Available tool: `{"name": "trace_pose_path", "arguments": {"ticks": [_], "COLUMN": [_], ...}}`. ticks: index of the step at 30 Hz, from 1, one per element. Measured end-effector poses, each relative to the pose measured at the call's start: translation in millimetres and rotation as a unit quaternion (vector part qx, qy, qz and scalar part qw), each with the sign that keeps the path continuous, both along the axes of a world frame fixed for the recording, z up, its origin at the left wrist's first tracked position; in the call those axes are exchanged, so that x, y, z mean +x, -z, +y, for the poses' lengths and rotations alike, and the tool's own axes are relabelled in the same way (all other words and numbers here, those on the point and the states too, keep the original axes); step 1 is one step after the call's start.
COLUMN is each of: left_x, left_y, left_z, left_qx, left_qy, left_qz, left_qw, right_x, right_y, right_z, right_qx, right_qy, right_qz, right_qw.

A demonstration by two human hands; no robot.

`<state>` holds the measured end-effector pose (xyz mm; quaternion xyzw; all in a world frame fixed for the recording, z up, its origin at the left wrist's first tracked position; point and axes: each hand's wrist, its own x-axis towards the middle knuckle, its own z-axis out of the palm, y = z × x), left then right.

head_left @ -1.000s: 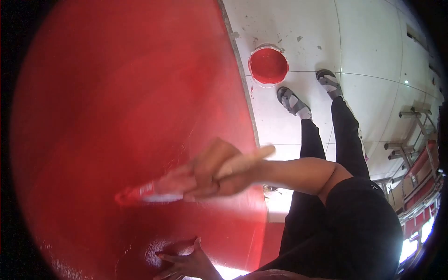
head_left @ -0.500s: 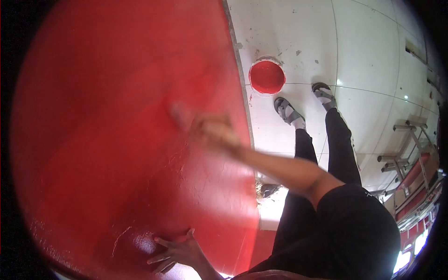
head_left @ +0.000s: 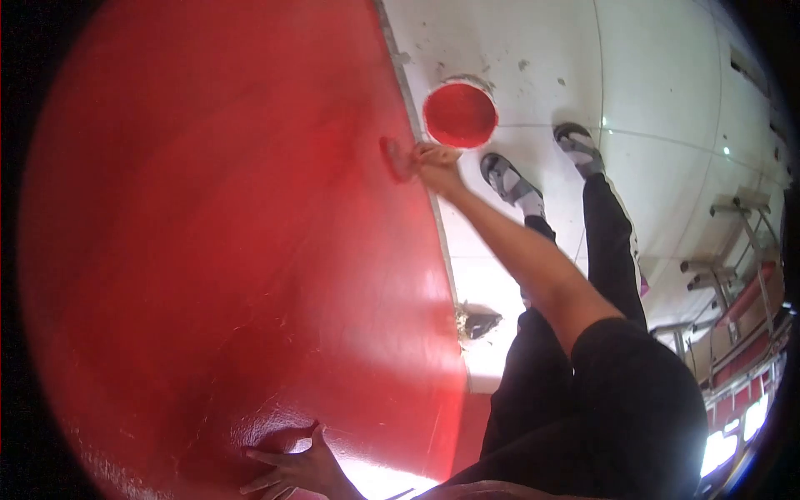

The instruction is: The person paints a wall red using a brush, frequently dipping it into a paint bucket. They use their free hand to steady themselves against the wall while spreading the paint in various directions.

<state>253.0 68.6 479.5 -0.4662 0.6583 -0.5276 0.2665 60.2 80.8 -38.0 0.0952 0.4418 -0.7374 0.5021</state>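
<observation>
My right hand (head_left: 439, 164) is closed around a paintbrush (head_left: 397, 160), its wide head coated in red. The brush is low on the red wall (head_left: 208, 225), by the strip where wall and floor meet. Close beside this hand, on the floor, stands a bucket of red paint (head_left: 461, 114). My left hand (head_left: 292, 473), at the bottom of the view, has its fingers spread near the glossy red surface, seemingly resting on it.
Pale tiles with paint spots form the floor (head_left: 658, 75). My sandalled feet (head_left: 510, 179) are close to the bucket. Metal-framed furniture (head_left: 733, 275) stands at the right. A dark scrap (head_left: 481, 325) lies near the wall's foot.
My right hand has swept the paintbrush across the wall towards the floor edge and the bucket. The view has shifted slightly; my left hand stays spread.
</observation>
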Motion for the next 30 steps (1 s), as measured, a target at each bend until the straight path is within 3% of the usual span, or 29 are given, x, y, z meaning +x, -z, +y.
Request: {"name": "trace_pose_path", "arguments": {"ticks": [2, 5, 7, 8, 9, 11, 13, 19, 22, 26, 28, 30], "left_x": [-2, -13, -32, -29, -24, -28, -37, -36, -35, -18, -1, 4], "left_y": [2, 1, 7, 8, 7, 8, 9, 18, 11, 8, -1, 3], "left_z": [-2, -2, 3, 2, 0, 1, 3, -7, -4, 4, -3, 5], "left_qx": [0.009, 0.021, 0.010, 0.011, 0.009, 0.005, -0.011, -0.021, -0.005, -0.017, 0.028, -0.012], "left_qy": [0.027, 0.043, 0.031, 0.028, 0.032, 0.031, 0.046, 0.150, 0.104, 0.014, 0.031, 0.005], "left_qz": [-0.005, -0.006, -0.048, -0.045, -0.033, -0.025, -0.133, -0.105, -0.115, -0.059, 0.055, 0.028], "left_qw": [1.000, 0.999, 0.998, 0.999, 0.999, 0.999, 0.990, 0.983, 0.988, 0.998, 0.998, 1.000], "right_x": [-19, -46, -60, -63, -61, -68, -69, -61, -63, -70, -66, -56], "right_y": [18, 16, 12, 16, 39, 38, 43, 76, 88, 74, 79, 122], "right_z": [33, 65, 68, 69, 69, 58, 50, 40, 53, 82, 97, 128], "right_qx": [0.096, 0.231, 0.247, 0.257, 0.285, 0.299, 0.314, 0.316, 0.326, 0.271, 0.207, 0.084], "right_qy": [-0.001, -0.038, -0.033, -0.027, -0.071, -0.096, -0.117, -0.140, -0.193, -0.192, -0.101, -0.031], "right_qz": [0.014, 0.178, 0.233, 0.282, 0.388, 0.406, 0.421, 0.456, 0.452, 0.429, 0.454, 0.146], "right_qw": [0.995, 0.956, 0.940, 0.924, 0.873, 0.858, 0.843, 0.820, 0.808, 0.840, 0.861, 0.985]}}
